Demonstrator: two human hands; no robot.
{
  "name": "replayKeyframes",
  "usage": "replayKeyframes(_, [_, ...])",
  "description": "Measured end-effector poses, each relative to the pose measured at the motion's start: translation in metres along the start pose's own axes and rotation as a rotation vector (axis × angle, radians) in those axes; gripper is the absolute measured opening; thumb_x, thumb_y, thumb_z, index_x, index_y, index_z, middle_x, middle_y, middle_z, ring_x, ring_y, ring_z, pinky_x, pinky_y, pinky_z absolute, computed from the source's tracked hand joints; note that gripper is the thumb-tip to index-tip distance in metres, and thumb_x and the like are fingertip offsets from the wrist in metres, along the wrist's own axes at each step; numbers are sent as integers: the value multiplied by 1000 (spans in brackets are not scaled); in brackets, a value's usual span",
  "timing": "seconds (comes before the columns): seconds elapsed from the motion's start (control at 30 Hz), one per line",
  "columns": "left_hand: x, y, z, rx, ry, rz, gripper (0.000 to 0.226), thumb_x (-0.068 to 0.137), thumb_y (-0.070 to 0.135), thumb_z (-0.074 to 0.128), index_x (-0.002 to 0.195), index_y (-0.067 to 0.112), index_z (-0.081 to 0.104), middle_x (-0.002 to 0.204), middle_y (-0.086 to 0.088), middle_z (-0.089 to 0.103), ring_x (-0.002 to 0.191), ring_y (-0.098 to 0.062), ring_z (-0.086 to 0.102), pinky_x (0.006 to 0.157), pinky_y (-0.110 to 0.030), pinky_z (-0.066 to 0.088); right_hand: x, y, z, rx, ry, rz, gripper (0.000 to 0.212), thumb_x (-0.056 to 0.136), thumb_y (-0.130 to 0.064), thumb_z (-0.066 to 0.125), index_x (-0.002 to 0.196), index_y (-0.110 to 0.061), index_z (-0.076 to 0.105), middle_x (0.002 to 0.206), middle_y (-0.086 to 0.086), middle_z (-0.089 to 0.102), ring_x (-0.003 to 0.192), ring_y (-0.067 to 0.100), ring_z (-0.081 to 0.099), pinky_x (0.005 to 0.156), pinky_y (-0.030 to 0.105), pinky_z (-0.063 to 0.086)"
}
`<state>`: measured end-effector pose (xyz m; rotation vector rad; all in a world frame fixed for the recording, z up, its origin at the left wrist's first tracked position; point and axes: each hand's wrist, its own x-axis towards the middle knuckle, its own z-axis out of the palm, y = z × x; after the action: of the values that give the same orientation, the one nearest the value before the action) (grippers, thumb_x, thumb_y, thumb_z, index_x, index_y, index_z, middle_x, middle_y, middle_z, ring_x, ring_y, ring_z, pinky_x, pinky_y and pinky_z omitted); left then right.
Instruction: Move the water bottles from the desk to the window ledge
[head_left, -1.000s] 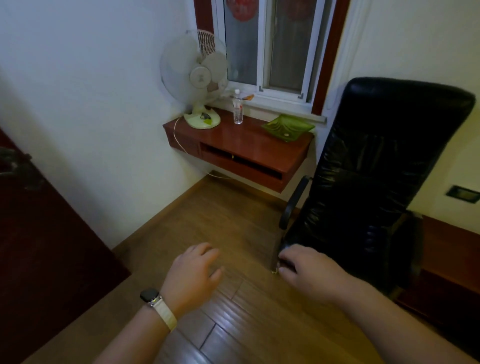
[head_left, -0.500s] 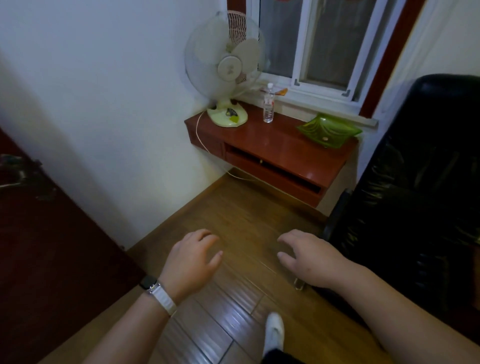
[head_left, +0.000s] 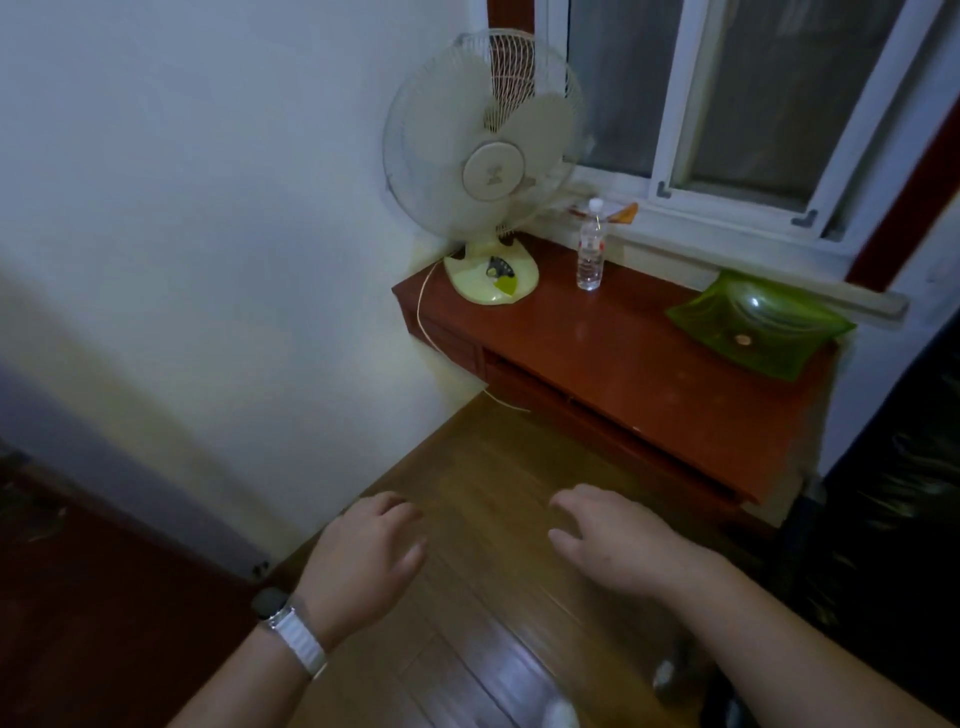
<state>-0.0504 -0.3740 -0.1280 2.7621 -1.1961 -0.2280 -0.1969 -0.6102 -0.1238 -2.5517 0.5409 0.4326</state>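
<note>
A clear water bottle (head_left: 590, 248) with a white cap stands upright at the back of the red-brown wall desk (head_left: 639, 358), just below the pale window ledge (head_left: 737, 262). My left hand (head_left: 366, 561), with a white watch strap on its wrist, hovers over the wooden floor with fingers loosely apart and holds nothing. My right hand (head_left: 615, 543) hovers beside it, also empty with fingers spread. Both hands are well short of the desk.
A cream table fan (head_left: 488, 166) stands on the desk's left end, its cord hanging down the wall. A green glass dish (head_left: 758, 322) sits on the desk's right side. A black office chair (head_left: 893, 493) is at the right edge, a dark red door (head_left: 78, 597) at the left.
The view has moved closer to the desk, so the fan, bottle and dish look larger. The chair has slid further off to the right. Both hands stay empty in front of me.
</note>
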Motion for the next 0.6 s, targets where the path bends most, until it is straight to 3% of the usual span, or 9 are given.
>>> replayKeyframes(0.1, [50, -3, -10, -34, 39, -6, 67, 81, 62, 28, 122, 22, 64, 124, 0, 63, 110, -23, 62, 94, -36, 50, 41, 11, -33, 2, 33, 2, 54, 97, -47, 49, 147, -32, 38, 148, -7, 44, 127, 15, 50, 100, 36, 49])
replayKeyframes(0.2, [85, 1, -20, -57, 29, 0, 70, 81, 63, 26, 126, 23, 62, 128, 2, 61, 114, -20, 59, 97, -35, 48, 66, 16, -58, 12, 49, 12, 56, 97, -46, 50, 149, -32, 36, 152, -8, 40, 133, 14, 46, 104, 38, 47])
replayKeyframes(0.4, [168, 2, -18, -74, -31, 85, 42, 95, 44, 52, 132, 23, 57, 136, 2, 55, 122, -18, 53, 102, -35, 45, 105, 41, -90, 32, 72, 65, 54, 98, -48, 48, 148, -31, 39, 151, -9, 40, 131, 12, 46, 105, 34, 45])
replayKeyframes(0.6, [263, 1, -7, -76, -75, 203, 54, 90, 57, 39, 129, 26, 59, 132, 4, 57, 117, -15, 55, 98, -32, 47, 149, 64, -102, 69, 37, 183, 51, 96, -51, 47, 144, -33, 42, 140, -12, 46, 121, 9, 48, 101, 32, 46])
